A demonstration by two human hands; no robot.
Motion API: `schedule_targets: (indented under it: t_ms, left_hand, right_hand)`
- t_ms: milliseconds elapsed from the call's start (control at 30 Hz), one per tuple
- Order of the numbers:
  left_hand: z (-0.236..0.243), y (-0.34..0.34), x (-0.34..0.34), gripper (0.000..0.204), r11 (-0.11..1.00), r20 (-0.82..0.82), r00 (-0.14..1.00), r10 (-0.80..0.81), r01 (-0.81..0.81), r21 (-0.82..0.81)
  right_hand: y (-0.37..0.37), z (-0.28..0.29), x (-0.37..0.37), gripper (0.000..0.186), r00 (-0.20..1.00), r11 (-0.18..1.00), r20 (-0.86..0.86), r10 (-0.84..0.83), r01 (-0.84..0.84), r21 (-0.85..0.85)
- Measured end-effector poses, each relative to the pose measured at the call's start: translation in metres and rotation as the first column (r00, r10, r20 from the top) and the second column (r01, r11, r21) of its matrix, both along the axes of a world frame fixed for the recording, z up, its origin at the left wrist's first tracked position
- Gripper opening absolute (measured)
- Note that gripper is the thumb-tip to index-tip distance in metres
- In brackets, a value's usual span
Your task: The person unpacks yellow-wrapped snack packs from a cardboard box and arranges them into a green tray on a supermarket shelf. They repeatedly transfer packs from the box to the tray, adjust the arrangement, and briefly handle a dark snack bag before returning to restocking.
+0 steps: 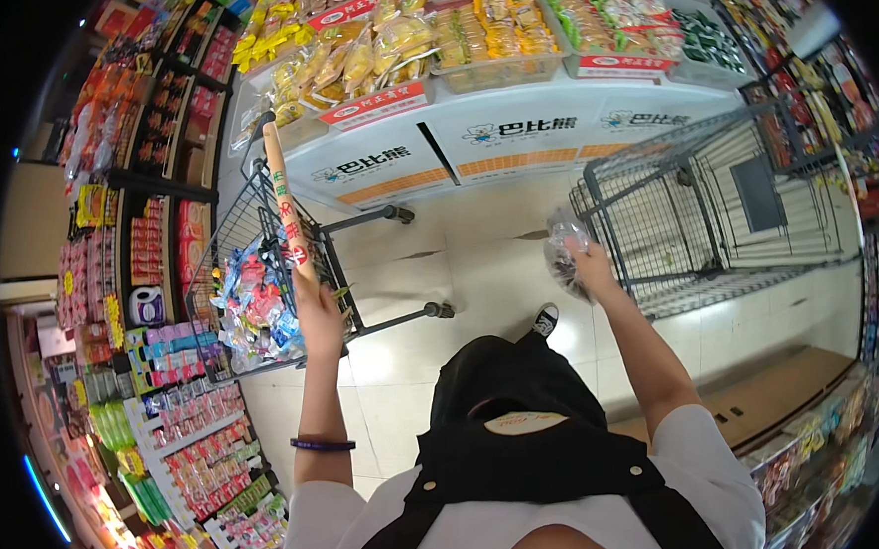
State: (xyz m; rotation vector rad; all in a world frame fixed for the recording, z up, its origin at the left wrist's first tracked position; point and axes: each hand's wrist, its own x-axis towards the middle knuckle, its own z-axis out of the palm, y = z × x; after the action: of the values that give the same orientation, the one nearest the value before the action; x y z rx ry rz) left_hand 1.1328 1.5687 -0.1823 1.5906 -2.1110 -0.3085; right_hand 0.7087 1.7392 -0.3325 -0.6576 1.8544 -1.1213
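Observation:
My left hand (318,313) is wrapped round the near end of a tan push handle (282,202) on a shopping cart (392,322). Inside that cart lies a heap of small colourful packets (259,310), mostly blue, white and red. Off to the right, my right hand (592,269) grips a clear plastic bag (561,246) with something dark in it; its contents are too blurred to name. The bag hangs above the floor, just left of a second wire cart (696,223), apparently apart from it.
A white display counter (511,151) stands ahead, topped with bins of packaged snacks (497,29). Shelves of packets (154,230) line the left side. Brown cardboard (761,396) lies on a low shelf at right. Cart wheels (440,310) rest on the tiled floor (394,381).

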Motion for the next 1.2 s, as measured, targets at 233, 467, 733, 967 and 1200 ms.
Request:
schedule_targets:
  t_ms: [233,467,733,967,1200]
  left_hand:
    - [0.008,0.009,-0.097,0.051,0.978,0.084,0.996,-0.018,0.035,-0.206]
    - [-0.256,-0.171,-0.258,0.054,0.938,-0.677,0.736,-0.028,0.253,0.237]
    - [-0.357,-0.278,-0.319,0.071,0.942,-0.646,0.762,0.03,0.194,0.274]
    - [-0.33,-0.208,-0.436,0.077,0.801,-0.589,0.798,-0.128,0.433,0.413]
    - [-0.347,-0.159,-0.546,0.086,0.737,-0.737,0.639,-0.22,0.604,0.304]
  right_hand:
    - [-0.058,-0.115,-0.04,0.043,0.905,0.93,0.28,-0.319,0.243,0.276]
    - [-0.066,-0.143,-0.041,0.042,0.974,0.955,0.172,-0.15,0.098,0.279]
    - [-0.071,-0.145,-0.044,0.032,0.904,0.906,0.326,-0.276,0.132,0.402]
    - [-0.083,-0.195,-0.017,0.035,0.944,0.958,0.275,-0.18,0.106,0.266]
    - [-0.11,-0.207,-0.027,0.027,0.929,0.964,0.318,-0.188,0.113,0.24]
